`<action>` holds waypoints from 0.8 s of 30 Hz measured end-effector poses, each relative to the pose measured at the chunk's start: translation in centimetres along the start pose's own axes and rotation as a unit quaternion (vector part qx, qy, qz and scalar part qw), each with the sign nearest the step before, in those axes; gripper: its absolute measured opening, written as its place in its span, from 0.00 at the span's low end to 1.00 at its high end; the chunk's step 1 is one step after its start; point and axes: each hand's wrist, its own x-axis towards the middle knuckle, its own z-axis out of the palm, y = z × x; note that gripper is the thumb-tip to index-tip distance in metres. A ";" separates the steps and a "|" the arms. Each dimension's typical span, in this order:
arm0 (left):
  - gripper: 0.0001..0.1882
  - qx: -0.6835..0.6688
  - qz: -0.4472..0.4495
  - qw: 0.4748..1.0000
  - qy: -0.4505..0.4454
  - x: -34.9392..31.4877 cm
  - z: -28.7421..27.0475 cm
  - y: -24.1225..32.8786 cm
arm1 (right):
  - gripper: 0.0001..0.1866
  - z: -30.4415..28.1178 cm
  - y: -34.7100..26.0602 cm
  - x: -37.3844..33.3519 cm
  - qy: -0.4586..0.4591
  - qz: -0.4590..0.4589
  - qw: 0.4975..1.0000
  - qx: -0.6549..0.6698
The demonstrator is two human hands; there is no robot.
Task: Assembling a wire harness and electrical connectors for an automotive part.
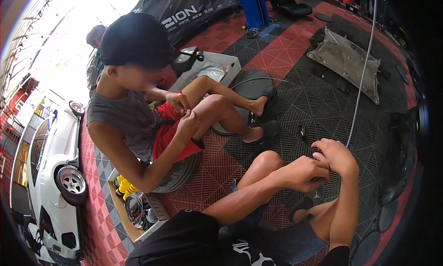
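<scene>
My left hand is closed, its fingers curled beside my right hand above my bent knee. My right hand is bent at the wrist with curled fingers, and its fingertips meet the left hand. Whatever lies between them, if anything, is hidden by the fingers. A thin pale cable runs down from the top edge to behind my right hand; I cannot tell whether the hand touches it. A small dark tool lies on the floor just beyond my hands.
Left, a co-worker sits on a tire, pinching something small. Beside them stand a box with yellow coil springs and cables, and a white box. A grey panel lies far right; a white car stands left.
</scene>
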 end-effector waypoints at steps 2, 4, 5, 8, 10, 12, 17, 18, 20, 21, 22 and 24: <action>0.15 -0.001 0.004 1.000 0.000 0.1 -0.2 0.0 | 0.18 -0.2 -0.1 0.0 0.000 0.002 1.000 0.002; 0.15 -0.001 0.007 1.000 -0.002 0.1 -0.2 0.0 | 0.17 -0.2 -0.1 -0.1 0.000 0.009 1.000 -0.001; 0.14 0.000 0.005 1.000 -0.004 0.1 -0.2 -0.1 | 0.17 0.0 0.0 -0.1 0.000 0.011 1.000 0.000; 0.14 0.001 0.014 1.000 -0.010 0.3 -0.3 0.1 | 0.16 0.6 1.0 -0.3 0.021 0.004 1.000 -0.010; 0.13 0.007 0.009 1.000 -0.014 0.3 -0.5 0.2 | 0.16 0.6 1.1 0.1 0.038 -0.057 0.998 -0.006; 0.12 -0.003 -0.006 1.000 0.005 -0.2 -1.1 0.1 | 0.14 0.3 0.3 0.2 0.074 -0.054 0.996 0.004; 0.09 0.013 -0.139 0.979 0.147 -1.2 -5.6 2.3 | 0.12 -3.7 -0.4 -2.5 0.192 -0.043 0.977 0.078; 0.09 0.046 -0.138 0.968 0.204 -2.2 -6.7 1.7 | 0.12 -5.2 -0.6 -4.0 0.192 -0.041 0.977 0.078; 0.08 0.176 -0.188 0.946 0.198 -4.5 -9.2 -1.0 | 0.10 -6.3 0.0 -7.7 0.222 -0.050 0.970 0.086; 0.08 0.203 -0.220 0.940 0.167 -4.3 -10.6 -0.1 | 0.12 -5.1 0.6 -9.4 0.325 -0.066 0.941 0.065; 0.09 0.231 -0.218 0.933 0.167 -4.7 -11.9 -0.1 | 0.14 -4.4 0.9 -11.3 0.425 -0.081 0.901 0.036; 0.09 0.316 -0.158 0.905 0.235 -4.6 -15.1 1.9 | 0.15 -7.4 1.9 -15.6 0.293 -0.074 0.951 0.068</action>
